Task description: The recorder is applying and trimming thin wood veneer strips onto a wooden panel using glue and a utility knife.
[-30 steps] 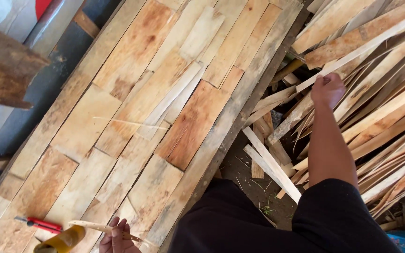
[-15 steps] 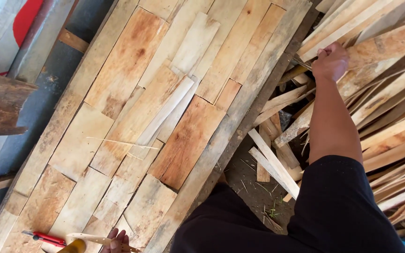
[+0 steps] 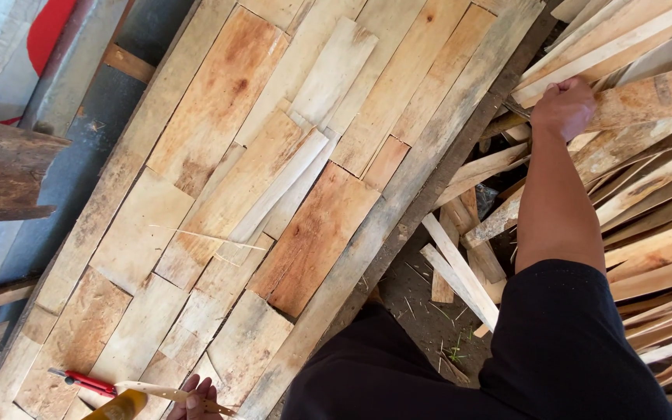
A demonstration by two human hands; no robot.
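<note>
My right hand (image 3: 563, 105) reaches out to the right into a heap of pale wooden slats (image 3: 647, 179). Its fingers are curled around one slat (image 3: 647, 93) near the top of the heap. Only the fingers of my left hand (image 3: 196, 395) show, at the bottom edge. They lie on a panel of pieced wooden boards (image 3: 274, 202) and pinch a thin wooden strip (image 3: 166, 391). A red-handled tool (image 3: 83, 382) and a yellow object (image 3: 122, 406) sit just left of that hand.
A long plank (image 3: 421, 187) edges the panel on the right. Loose offcuts (image 3: 460, 272) lie on the dirt between panel and heap. A dark weathered beam (image 3: 1, 171) juts in at the left above a grey metal surface (image 3: 79, 117).
My right hand has reached farther up into the slat heap and closed on a slat. My left hand has stayed at the panel's lower edge with the thin strip.
</note>
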